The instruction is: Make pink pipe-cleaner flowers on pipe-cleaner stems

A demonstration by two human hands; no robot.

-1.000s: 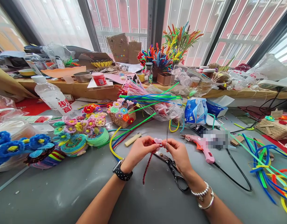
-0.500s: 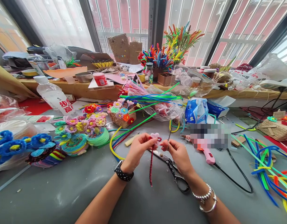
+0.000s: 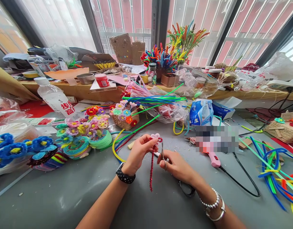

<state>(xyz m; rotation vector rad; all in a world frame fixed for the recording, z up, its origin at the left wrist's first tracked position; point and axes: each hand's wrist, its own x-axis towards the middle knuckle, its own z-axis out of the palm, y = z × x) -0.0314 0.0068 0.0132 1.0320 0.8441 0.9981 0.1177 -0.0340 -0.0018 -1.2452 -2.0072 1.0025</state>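
Observation:
My left hand point(image 3: 139, 149) pinches a small pink pipe-cleaner flower point(image 3: 155, 136) together with a dark red tinsel pipe cleaner point(image 3: 151, 175). The red stem curls at the top and its long end hangs straight down. My right hand point(image 3: 176, 163) is closed on slim metal tweezers point(image 3: 163, 152), held upright with the tips at the red curl. Below that hand lies a pair of scissors, mostly covered, with a black handle loop point(image 3: 187, 189) showing.
Finished pipe-cleaner flower pots point(image 3: 76, 146) stand at the left beside a tilted plastic bottle point(image 3: 57, 98). A pink glue gun point(image 3: 214, 159) with a black cord lies right of my hands. Loose pipe cleaners point(image 3: 271, 165) spread at far right; a blue tissue pack point(image 3: 200, 113) sits behind.
The tweezers have swung down and left, bringing their tips to the red curl. My right hand has moved lower and now covers more of the scissors. My left hand stays almost in place.

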